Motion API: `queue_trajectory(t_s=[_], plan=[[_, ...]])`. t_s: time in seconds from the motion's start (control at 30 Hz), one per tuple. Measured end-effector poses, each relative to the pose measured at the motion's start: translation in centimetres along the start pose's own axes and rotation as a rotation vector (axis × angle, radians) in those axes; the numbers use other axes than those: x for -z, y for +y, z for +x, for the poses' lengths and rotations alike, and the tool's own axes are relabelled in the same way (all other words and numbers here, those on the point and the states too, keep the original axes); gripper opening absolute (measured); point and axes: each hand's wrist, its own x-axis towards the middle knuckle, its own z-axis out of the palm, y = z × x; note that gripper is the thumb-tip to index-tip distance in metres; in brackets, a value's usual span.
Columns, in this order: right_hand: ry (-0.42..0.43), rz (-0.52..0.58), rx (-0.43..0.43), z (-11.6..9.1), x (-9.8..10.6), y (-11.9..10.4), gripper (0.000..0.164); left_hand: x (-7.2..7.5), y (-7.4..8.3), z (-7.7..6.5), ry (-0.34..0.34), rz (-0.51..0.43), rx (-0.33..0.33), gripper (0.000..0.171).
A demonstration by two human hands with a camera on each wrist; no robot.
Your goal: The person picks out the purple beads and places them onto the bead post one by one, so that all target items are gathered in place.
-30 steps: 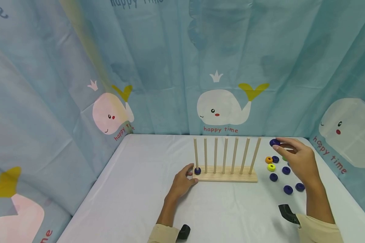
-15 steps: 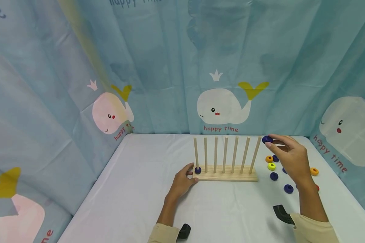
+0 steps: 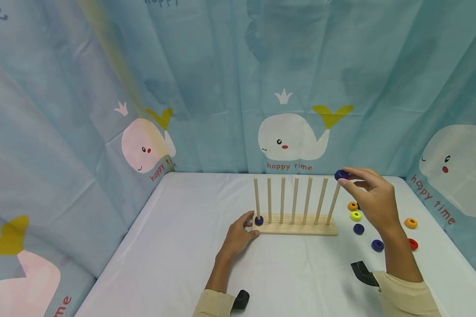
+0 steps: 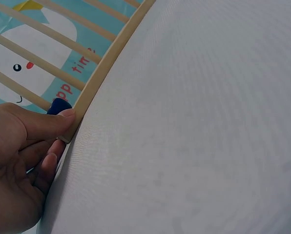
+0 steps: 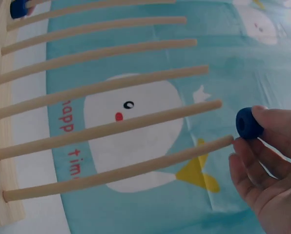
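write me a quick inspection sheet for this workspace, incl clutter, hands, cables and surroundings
surface: white-covered table, lightly creased
job's things: wooden peg board with seven pegs; one threaded bead, blue, low on the leftmost peg; loose beads right of the board include yellow, red, orange and blue
clutter: nothing seen besides the loose beads
left hand: grips the board's left end
right hand: fingers pinch a blue held bead near the rightmost peg's tip, on no peg
cables: nothing seen
surroundings: blue backdrop with whale prints and "happy time" lettering
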Motion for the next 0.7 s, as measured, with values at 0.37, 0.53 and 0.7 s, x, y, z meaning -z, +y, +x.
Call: queue_trajectory(t_s=[0.37,0.53,0.7], plan=[[-0.067,0.045,0.058,0.8,-1.2,-1.4,0.037,0.1,0.1,0.0,0.000,-0.001,0.007,0.070],[-0.089,0.083,0.099,1.2,-2.0,-1.9,0.038,0.0,0.0,0.0,0.003,0.004,0.006,0.070],[-0.120,0.115,0.116,1.3,-2.7,-2.6,0.038,0.0,0.0,0.0,0.000,0.012,0.002,0.070]])
